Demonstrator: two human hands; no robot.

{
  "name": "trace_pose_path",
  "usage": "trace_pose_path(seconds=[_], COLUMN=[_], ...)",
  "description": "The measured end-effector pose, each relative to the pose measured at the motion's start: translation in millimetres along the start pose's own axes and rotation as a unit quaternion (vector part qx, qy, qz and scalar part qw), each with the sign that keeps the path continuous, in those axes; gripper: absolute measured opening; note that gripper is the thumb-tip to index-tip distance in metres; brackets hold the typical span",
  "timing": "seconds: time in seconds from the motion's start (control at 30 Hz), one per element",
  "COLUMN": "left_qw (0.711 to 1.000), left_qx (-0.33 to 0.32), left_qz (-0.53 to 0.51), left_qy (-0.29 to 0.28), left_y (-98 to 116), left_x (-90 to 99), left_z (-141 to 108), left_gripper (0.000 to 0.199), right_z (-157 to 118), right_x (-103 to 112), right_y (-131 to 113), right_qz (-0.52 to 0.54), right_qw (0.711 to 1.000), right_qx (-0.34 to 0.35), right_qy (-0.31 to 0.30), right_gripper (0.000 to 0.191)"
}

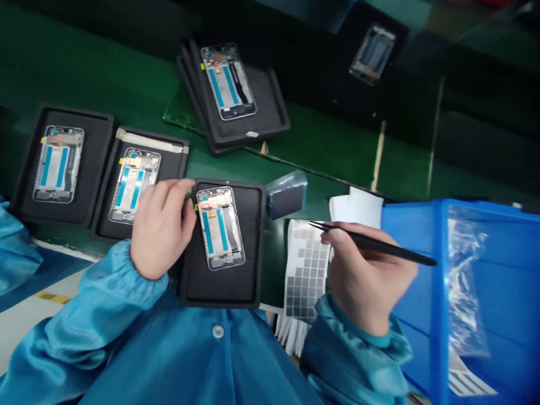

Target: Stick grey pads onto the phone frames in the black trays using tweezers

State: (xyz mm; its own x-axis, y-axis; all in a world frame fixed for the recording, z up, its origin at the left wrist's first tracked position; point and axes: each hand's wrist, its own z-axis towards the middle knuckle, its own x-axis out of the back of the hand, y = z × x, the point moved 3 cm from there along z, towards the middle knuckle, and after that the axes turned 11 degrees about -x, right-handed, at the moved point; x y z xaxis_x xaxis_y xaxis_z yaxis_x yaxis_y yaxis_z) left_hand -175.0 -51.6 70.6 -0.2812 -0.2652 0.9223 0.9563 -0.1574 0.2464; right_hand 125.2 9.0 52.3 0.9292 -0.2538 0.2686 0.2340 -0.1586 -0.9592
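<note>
My right hand [367,275] holds black tweezers [375,243], whose tips lie over a white sheet of grey square stickers [306,270]. My left hand [162,228] is curled at the left edge of a black tray [223,287], thumb and forefinger drawn together. A small greyish bit shows at its fingertips, too small to name. In that tray lies an opened phone [220,228] with its inner side up, showing blue strips and a circuit board. My left hand partly covers a second opened phone [134,183] in the neighbouring tray [169,147].
Another tray [95,163] with an opened phone stands at far left. Stacked trays [270,107] at the back carry another phone. A dark pad in clear film [287,197] lies behind the sticker sheet. On the right stands a blue bin [441,315] with clear plastic [466,281]. A blue sleeve [17,247] shows at left.
</note>
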Motion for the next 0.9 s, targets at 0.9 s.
trace_pose_path(seconds=[0.9], left_qw=[0.863], left_qx=[-0.312], left_qz=[-0.165], left_qy=[-0.362], left_y=[181], left_x=[-146.0], left_z=[71], left_gripper=[0.024], right_z=[-1], right_x=[74], right_y=[108], right_qz=[-0.061], right_qw=[0.990], right_qx=[-0.033], right_qy=[-0.121], right_gripper=[0.019])
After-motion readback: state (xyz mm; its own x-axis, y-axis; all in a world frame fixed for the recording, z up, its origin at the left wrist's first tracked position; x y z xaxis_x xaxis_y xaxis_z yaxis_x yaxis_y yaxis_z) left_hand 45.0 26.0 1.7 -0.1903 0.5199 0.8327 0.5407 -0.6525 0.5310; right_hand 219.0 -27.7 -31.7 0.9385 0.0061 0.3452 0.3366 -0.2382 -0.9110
